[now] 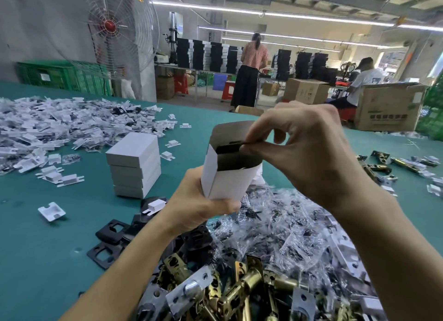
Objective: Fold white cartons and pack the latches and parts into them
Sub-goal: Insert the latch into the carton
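Worktop: a teal cloth-covered worktop (48, 248) fills the view, strewn with parts.
Room: a workshop under ceiling strip lights, with a large caged fan with a red hub (115, 30) far left, green plastic crates (60, 75) below it, brown cardboard boxes (388, 107) far right, and two people at distant benches.
Left hand (199, 208): grips the lower end of the open white cardboard carton (227, 177), which is upright above the near heap.
Right hand (304, 148): pinches a thin flat black part (230, 147) that sits partly inside the carton's mouth.
Around: a stack of closed white cartons (134, 165) stands left of the held one. White plastic pieces (48, 129) are heaped far left. Clear bags of small dark parts (287, 225), brass-coloured latches (239, 284) and black plates (107, 234) lie by the forearms.
In the way: the right hand hides the carton's right edge.
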A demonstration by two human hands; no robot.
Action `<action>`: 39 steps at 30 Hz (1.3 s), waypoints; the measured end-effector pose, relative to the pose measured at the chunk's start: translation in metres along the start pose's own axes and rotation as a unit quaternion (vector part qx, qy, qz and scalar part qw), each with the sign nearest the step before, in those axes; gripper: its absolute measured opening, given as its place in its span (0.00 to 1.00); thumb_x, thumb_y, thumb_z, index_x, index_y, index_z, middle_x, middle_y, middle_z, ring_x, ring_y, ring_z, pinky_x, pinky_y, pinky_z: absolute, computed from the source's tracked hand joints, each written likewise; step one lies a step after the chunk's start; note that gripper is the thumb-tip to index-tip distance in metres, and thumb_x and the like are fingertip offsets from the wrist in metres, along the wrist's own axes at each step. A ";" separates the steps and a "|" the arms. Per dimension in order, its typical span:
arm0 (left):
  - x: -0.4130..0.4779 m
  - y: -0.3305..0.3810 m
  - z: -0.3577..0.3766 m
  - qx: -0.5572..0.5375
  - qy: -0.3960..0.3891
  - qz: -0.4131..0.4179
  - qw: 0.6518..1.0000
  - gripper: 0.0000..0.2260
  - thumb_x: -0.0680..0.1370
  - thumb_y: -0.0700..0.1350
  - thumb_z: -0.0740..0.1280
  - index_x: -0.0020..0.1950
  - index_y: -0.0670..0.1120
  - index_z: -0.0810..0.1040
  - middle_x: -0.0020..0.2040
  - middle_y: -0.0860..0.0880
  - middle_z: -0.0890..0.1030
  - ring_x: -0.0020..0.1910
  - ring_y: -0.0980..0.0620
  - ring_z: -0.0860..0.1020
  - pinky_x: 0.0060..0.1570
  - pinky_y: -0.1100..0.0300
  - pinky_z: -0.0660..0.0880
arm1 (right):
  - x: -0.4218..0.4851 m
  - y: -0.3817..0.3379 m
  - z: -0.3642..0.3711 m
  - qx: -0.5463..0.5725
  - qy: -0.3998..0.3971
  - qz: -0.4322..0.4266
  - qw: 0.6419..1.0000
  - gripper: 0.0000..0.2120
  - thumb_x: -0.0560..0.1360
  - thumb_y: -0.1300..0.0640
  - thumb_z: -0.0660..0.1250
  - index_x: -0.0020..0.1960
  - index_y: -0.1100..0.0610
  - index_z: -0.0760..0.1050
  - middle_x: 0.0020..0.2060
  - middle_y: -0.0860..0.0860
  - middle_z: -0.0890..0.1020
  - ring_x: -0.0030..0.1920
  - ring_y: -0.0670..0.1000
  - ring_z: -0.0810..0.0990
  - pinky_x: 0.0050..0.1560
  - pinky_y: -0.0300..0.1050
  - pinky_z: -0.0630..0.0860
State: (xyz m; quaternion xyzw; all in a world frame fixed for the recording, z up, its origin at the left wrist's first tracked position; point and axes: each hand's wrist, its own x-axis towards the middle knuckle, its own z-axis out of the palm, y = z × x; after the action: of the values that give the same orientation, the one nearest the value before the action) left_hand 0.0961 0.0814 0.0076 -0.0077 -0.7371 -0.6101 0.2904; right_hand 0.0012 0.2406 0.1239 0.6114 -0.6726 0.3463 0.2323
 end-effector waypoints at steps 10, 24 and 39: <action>0.001 -0.004 -0.001 0.011 -0.006 -0.012 1.000 0.13 0.66 0.35 0.76 0.50 0.40 0.81 0.38 0.54 0.79 0.37 0.57 0.78 0.35 0.66 0.74 | 0.011 -0.005 0.015 -0.105 -0.153 0.066 0.980 0.05 0.75 0.54 0.72 0.48 0.45 0.83 0.45 0.52 0.80 0.48 0.56 0.76 0.46 0.53 0.75; 0.000 0.000 0.001 0.042 0.001 -0.046 0.998 0.14 0.67 0.38 0.75 0.52 0.42 0.81 0.39 0.54 0.79 0.38 0.55 0.78 0.36 0.58 0.79 | 0.017 0.010 0.018 -0.078 -0.230 0.051 0.969 0.15 0.75 0.63 0.69 0.53 0.44 0.85 0.48 0.47 0.86 0.51 0.52 0.82 0.50 0.51 0.80; 0.003 -0.005 -0.008 0.005 0.137 -0.122 0.983 0.11 0.69 0.43 0.79 0.50 0.49 0.85 0.45 0.50 0.86 0.46 0.51 0.84 0.49 0.50 0.82 | -0.058 0.060 0.087 -0.209 -0.344 0.179 0.898 0.18 0.74 0.51 0.72 0.63 0.52 0.78 0.58 0.50 0.81 0.60 0.54 0.76 0.58 0.52 0.76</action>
State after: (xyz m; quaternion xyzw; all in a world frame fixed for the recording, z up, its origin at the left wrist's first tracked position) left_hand 0.0946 0.0719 0.0052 0.1673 -0.6889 -0.6323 0.3125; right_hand -0.0398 0.2141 0.0135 0.4988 -0.8656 0.0016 0.0431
